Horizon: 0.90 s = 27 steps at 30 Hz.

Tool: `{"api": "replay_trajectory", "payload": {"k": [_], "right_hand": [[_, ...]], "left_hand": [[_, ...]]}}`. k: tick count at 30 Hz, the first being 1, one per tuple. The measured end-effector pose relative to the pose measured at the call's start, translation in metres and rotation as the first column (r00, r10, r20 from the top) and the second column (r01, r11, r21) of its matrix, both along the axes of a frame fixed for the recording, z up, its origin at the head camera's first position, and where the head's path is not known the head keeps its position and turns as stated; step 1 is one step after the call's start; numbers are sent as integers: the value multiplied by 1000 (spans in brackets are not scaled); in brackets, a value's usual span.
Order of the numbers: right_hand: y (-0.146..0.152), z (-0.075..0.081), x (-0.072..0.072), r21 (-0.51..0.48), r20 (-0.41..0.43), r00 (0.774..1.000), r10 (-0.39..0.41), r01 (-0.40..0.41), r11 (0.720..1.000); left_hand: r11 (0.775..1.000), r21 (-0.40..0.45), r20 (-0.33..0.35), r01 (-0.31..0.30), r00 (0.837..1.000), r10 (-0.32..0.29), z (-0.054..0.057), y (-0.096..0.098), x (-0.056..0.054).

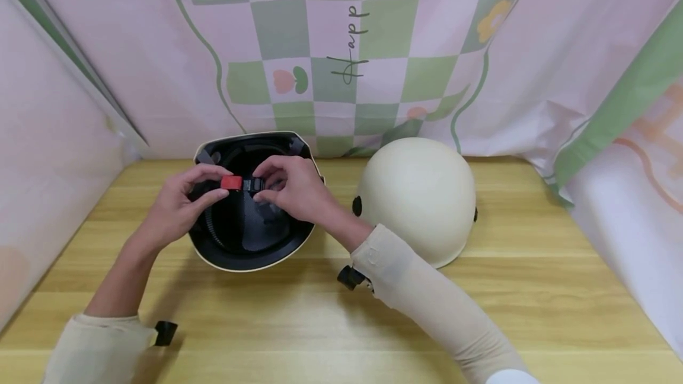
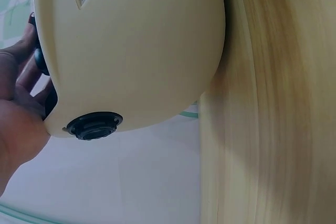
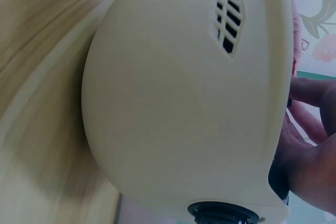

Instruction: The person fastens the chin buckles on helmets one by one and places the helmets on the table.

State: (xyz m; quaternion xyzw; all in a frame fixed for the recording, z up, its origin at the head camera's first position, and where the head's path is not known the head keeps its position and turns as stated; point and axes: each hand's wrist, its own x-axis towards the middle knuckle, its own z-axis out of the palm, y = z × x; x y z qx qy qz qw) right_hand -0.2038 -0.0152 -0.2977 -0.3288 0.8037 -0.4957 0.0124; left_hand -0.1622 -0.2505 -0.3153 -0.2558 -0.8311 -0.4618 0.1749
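Observation:
An upturned cream helmet (image 1: 253, 262) lies on its crown, its black inside facing up. Over its opening, my left hand (image 1: 178, 203) pinches the red part (image 1: 231, 182) of the chin strap buckle between thumb and fingers. From the other side my right hand (image 1: 296, 188) pinches the black part (image 1: 254, 185) of that buckle at the strap. The two parts are in line, the black one right at the red one's edge. In both wrist views the cream shell (image 2: 142, 51) fills the middle and hides most of the fingers and the buckle.
A second cream helmet (image 1: 418, 200) sits dome up to the right, close by my right forearm. Both rest on a wooden table (image 1: 299, 325). Patterned cloth (image 1: 384, 28) hangs behind the table and along its sides. A black wrist camera (image 1: 350, 277) juts from my right sleeve.

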Motion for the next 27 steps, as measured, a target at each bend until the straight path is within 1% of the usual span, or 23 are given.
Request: {"api": "replay_trajectory", "payload": {"k": [3,6,10,14,16,19,23,27], "right_hand": [[0,-1,-1,-67,73,997,26,-21,998],[1,-1,-1,-126,137,990,40,-22,992],[2,-2,0,-163,191,981,29,2,987],[1,-3,0,-183,238,971,14,31,983],[1,-3,0,-190,249,968,8,41,981],[1,-3,-1,-200,256,967,7,46,979],[1,-4,-1,-221,257,966,22,37,975],[1,-5,-1,-235,243,969,34,25,972]], "left_hand": [[1000,20,1,-3,1000,3,-1,0,-1],[999,40,-2,-15,1000,15,-2,0,-2],[998,55,5,-38,999,38,-1,0,-1],[998,51,21,-27,999,26,0,-2,0],[999,46,30,-20,999,18,1,-4,0],[998,61,41,-17,999,14,1,-4,0],[994,106,47,-34,998,30,2,-2,0],[990,131,50,-49,998,43,2,-1,1]]}}
